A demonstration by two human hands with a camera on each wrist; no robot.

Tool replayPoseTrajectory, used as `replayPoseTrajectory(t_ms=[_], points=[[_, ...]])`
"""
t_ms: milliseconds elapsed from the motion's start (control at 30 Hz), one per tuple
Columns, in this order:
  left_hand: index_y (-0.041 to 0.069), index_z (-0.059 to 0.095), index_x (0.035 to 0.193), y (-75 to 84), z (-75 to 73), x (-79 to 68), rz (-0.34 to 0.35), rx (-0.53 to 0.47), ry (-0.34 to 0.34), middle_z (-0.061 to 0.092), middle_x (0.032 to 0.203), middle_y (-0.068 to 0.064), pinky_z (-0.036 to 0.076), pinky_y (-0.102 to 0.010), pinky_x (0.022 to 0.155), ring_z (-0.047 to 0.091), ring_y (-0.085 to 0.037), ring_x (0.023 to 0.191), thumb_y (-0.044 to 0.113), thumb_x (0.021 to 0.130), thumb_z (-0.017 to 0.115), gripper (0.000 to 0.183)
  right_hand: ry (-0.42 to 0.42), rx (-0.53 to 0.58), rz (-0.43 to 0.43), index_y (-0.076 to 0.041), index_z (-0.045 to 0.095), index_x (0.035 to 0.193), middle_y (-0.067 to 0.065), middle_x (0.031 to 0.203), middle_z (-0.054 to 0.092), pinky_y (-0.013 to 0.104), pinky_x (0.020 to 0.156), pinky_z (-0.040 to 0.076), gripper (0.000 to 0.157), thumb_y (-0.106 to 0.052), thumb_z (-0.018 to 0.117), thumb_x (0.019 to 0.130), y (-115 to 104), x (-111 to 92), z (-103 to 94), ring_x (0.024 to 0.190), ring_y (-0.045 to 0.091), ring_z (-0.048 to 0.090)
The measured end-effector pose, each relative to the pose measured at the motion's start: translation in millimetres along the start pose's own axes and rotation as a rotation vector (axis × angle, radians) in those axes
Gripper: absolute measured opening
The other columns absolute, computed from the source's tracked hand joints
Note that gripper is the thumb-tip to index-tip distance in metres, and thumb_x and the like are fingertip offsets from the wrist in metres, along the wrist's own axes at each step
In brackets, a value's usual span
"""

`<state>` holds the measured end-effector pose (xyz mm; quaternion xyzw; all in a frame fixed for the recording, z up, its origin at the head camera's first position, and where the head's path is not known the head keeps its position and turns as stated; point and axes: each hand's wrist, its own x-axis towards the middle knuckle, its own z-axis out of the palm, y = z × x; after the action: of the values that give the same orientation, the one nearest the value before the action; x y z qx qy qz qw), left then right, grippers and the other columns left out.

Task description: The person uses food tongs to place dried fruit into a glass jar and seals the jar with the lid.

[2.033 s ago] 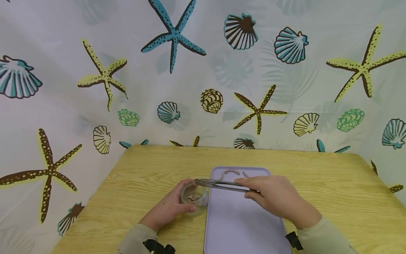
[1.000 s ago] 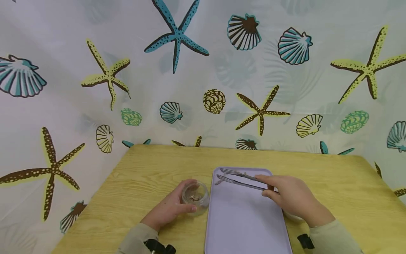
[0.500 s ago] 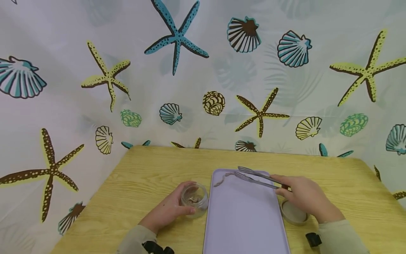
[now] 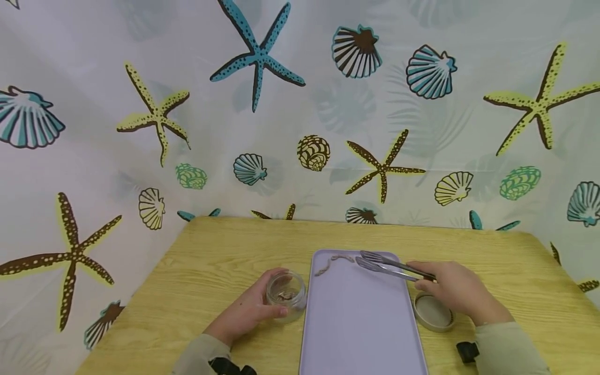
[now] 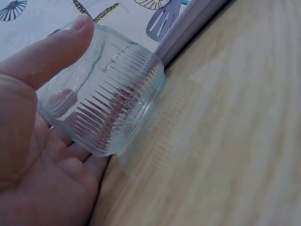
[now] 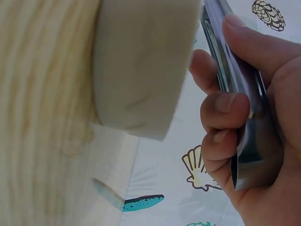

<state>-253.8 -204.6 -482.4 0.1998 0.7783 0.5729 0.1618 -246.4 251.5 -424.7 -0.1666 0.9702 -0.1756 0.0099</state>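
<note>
My left hand grips a ribbed clear glass jar on the table, thumb on the near side and fingers behind. Small brownish pieces lie in the jar's bottom. In my right hand is a pair of metal tongs, their slotted tips spread slightly apart over the back right part of a lilac tray. Nothing shows between the tips. Thin, twisted brownish strips lie along the tray's back left corner, just left of the tongs.
A round lid lies at the tray's right edge, below my right hand; it looms large in the right wrist view. The tray stands close to the jar's right side. Behind the wooden table hangs a cloth printed with starfish and shells.
The tongs have moved from above the jar rightward to the tray's back right, and their tips have spread. This uncovers the strips and the lid. My left hand and jar have stayed put.
</note>
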Motion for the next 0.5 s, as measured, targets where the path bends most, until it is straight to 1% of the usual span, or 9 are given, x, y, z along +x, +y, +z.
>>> replayPoseTrajectory(t_ms=[100, 167, 367, 500], points=[[0.018, 0.03, 0.155, -0.2, 0.7, -0.6, -0.008, -0.003, 0.0, 0.041, 0.156, -0.004, 0.021, -0.049, 0.117, 0.034, -0.023, 0.145, 0.023, 0.091, 0.078, 0.08, 0.001, -0.002, -0.002, -0.024, 0.063, 0.141, 0.007, 0.124, 0.07, 0.042, 0.07, 0.047, 0.047, -0.036, 0.07, 0.096, 3.1, -0.4, 1.2, 0.092, 0.019, 0.062], [0.019, 0.031, 0.155, -0.3, 1.1, -0.9, -0.012, -0.01, 0.0, 0.041, 0.156, -0.004, 0.021, -0.049, 0.116, 0.034, -0.023, 0.145, 0.023, 0.091, 0.078, 0.08, 0.007, -0.003, -0.004, -0.024, 0.064, 0.14, 0.008, 0.124, 0.07, 0.043, 0.072, 0.049, 0.046, -0.036, 0.07, 0.096, 4.9, -0.8, 2.1, 0.096, 0.021, 0.064], [0.019, 0.031, 0.154, -0.2, 1.8, -1.5, -0.019, -0.007, 0.001, 0.041, 0.156, -0.005, 0.022, -0.05, 0.116, 0.035, -0.024, 0.145, 0.024, 0.091, 0.079, 0.079, -0.008, 0.007, 0.0, -0.024, 0.064, 0.139, 0.006, 0.116, 0.072, 0.042, 0.07, 0.047, 0.045, -0.035, 0.07, 0.096, 9.3, -1.1, 4.8, 0.085, 0.016, 0.059], [0.019, 0.031, 0.155, 0.8, 1.5, -1.1, -0.019, 0.0, 0.006, 0.042, 0.156, -0.004, 0.022, -0.05, 0.116, 0.034, -0.024, 0.145, 0.024, 0.091, 0.079, 0.08, 0.0, 0.005, -0.002, -0.025, 0.065, 0.138, 0.004, 0.114, 0.073, 0.043, 0.072, 0.05, 0.044, -0.036, 0.07, 0.096, 10.6, -0.8, 4.7, 0.089, 0.016, 0.063]])
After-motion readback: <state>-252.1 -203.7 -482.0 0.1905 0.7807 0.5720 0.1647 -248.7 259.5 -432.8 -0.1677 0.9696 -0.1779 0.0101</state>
